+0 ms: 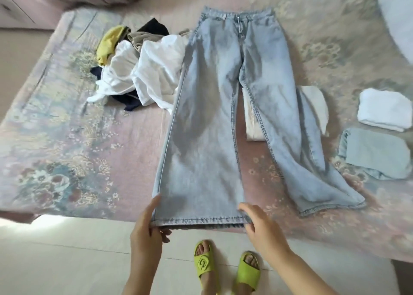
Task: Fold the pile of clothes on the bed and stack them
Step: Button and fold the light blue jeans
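Standing at the bed (67, 138), a person pinches one hem of the flat-spread jeans (223, 93), left hand (146, 232) and right hand (261, 227) gripping opposite corners at the mattress edge.

We extended both forearms forward. Our left hand (146, 225) pinched one hem corner, thumb on top, fingers (164, 235) curled beneath. Our right hand (260, 224) gripped the opposite corner, knuckles up, fingers bent over the edge.

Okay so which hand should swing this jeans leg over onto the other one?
Probably the left hand: it pinches the hem's outer corner, farthest from the other leg; the right hand holds the inner corner.
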Available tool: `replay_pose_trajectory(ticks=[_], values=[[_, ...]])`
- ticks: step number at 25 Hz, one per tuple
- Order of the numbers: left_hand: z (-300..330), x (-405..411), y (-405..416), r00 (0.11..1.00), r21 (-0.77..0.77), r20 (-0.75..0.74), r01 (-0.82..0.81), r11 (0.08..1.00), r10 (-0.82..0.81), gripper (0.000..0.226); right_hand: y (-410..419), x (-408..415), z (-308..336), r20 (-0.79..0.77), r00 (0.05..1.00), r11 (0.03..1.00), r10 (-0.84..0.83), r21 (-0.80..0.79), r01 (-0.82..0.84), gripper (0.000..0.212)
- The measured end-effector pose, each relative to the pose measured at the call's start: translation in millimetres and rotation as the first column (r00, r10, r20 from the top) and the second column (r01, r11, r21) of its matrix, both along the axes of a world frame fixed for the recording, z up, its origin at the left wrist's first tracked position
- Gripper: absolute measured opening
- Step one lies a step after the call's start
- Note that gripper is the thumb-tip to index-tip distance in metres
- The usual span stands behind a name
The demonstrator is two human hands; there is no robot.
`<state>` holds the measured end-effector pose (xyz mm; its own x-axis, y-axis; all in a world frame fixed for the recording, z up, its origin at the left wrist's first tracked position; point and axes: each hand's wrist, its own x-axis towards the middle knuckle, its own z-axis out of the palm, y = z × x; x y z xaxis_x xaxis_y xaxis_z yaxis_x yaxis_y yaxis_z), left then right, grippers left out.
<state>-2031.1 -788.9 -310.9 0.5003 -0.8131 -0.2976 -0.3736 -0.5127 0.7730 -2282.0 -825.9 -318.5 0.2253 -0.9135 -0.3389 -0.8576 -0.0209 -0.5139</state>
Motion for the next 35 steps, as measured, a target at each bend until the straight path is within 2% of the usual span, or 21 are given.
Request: replay_pose_trajectory(ticks=[3, 5, 7, 9, 10, 12, 13, 15, 17, 19, 20, 22, 23, 25, 26, 27, 28, 29, 30, 32, 35], values=[[8.6, 16.2, 8.4, 0.998, -0.012, -0.045, 0.042, 0.999, -0.043, 0.074, 22.7, 0.0, 3.9, 0.17, 0.981, 0.995, -0.094, 0.058, 0.085, 0.034], [5.4, 27.4, 18.2, 0.996, 0.105, -0.073, 0.065, 0.992, -0.058, 0.065, 33.8, 4.6, 6.9, 0.18, 0.969, 0.974, -0.167, 0.182, 0.134, 0.029], [2.9, 34.2, 26.4, 0.987, 0.214, -0.061, 0.156, 0.964, -0.147, 0.054, 47.0, 5.0, 0.7, 0.176, 0.96, 0.959, -0.217, 0.224, 0.175, 0.026], [3.6, 39.7, 29.9, 0.966, 0.282, -0.026, 0.254, 0.925, -0.258, 0.037, 51.8, 6.1, -0.4, 0.142, 0.943, 0.913, -0.3, 0.33, 0.24, 0.027], [5.2, 40.1, 30.4, 0.941, 0.316, -0.035, 0.329, 0.89, -0.336, 0.037, 52.5, 4.9, -0.1, 0.129, 0.939, 0.89, -0.318, 0.381, 0.249, 0.026], [4.6, 42.1, 30.0, 0.857, 0.378, -0.09, 0.501, 0.779, -0.508, 0.059, 47.6, 0.1, 0.5, 0.137, 0.961, 0.888, -0.242, 0.429, 0.163, 0.022], [2.8, 43.5, 25.3, 0.816, 0.416, -0.053, 0.542, 0.73, -0.576, 0.063, 41.6, -1.2, 0.7, 0.156, 0.971, 0.893, -0.184, 0.439, 0.098, 0.027], [-3.9, 47.0, 10.4, 0.722, 0.473, 0.145, 0.55, 0.688, -0.677, 0.057, 28.2, -4.5, -0.9, 0.179, 0.983, 0.891, -0.038, 0.452, -0.048, 0.036], [-8.9, 54.5, -11.1, 0.684, 0.363, 0.32, 0.551, 0.751, -0.656, 0.049, 7.2, -6.3, -4.9, 0.127, 0.99, 0.919, 0.059, 0.38, -0.104, 0.029], [-9.1, 56.2, -42.0, 0.709, 0.177, 0.353, 0.59, 0.788, -0.61, 0.034, -19.6, -7.1, -8.6, 0.165, 0.986, 0.963, -0.038, 0.269, -0.008, 0.017], [-6.4, 55.1, -64.4, 0.746, 0.106, 0.32, 0.584, 0.804, -0.584, 0.025, -36.7, -5.5, -9.6, 0.226, 0.964, 0.969, -0.142, 0.232, 0.089, 0.014], [-4.5, 51.7, -125.3, 0.867, 0.019, 0.133, 0.481, 0.876, -0.479, 0.011, -85.6, -0.7, -9.6, 0.346, 0.864, 0.924, -0.364, 0.248, 0.29, 0.009], [-4.2, 49.7, -165.9, 0.892, 0.012, 0.045, 0.45, 0.893, -0.45, 0.016, -119.2, 2.1, -11.3, 0.371, 0.814, 0.891, -0.446, 0.271, 0.364, 0.012], [-13.8, 43.6, -255.5, 0.911, -0.018, 0.012, 0.412, 0.911, -0.412, 0.028, -195.9, 6.7, -23.6, 0.427, 0.716, 0.832, -0.553, 0.242, 0.498, 0.018], [-22.8, 40.5, -296.0, 0.933, -0.04, -0.037, 0.356, 0.934, -0.357, 0.023, -231.0, 8.3, -29.5, 0.461, 0.641, 0.783, -0.614, 0.252, 0.568, 0.015], [-34.9, 38.9, -329.6, 0.948, -0.046, -0.136, 0.285, 0.958, -0.288, 0.014, -260.5, 9.2, -38.0, 0.485, 0.567, 0.733, -0.666, 0.286, 0.617, 0.014], [-55.1, 38.1, -356.8, 0.945, -0.017, -0.261, 0.201, 0.98, -0.198, 0.019, -284.3, 9.4, -54.8, 0.457, 0.531, 0.689, -0.713, 0.319, 0.651, 0.026], [-78.2, 37.3, -371.1, 0.94, 0.066, -0.325, 0.137, 0.988, -0.109, 0.027, -296.6, 10.0, -73.5, 0.377, 0.547, 0.662, -0.747, 0.342, 0.667, 0.038], [-98.5, 36.2, -373.5, 0.951, 0.157, -0.303, 0.111, 0.981, -0.059, 0.03, -298.7, 12.1, -91.3, 0.253, 0.613, 0.663, -0.748, 0.333, 0.67, 0.045], [-134.2, 32.9, -362.1, 0.977, 0.277, -0.184, 0.157, 0.948, -0.108, 0.022, -286.6, 17.9, -124.3, 0.08, 0.698, 0.678, -0.712, 0.338, 0.653, 0.044], [-155.0, 25.2, -347.0, 0.974, 0.329, -0.092, 0.228, 0.916, -0.209, 0.017, -270.1, 30.2, -148.4, 0.038, 0.686, 0.653, -0.727, 0.35, 0.672, 0.032]])
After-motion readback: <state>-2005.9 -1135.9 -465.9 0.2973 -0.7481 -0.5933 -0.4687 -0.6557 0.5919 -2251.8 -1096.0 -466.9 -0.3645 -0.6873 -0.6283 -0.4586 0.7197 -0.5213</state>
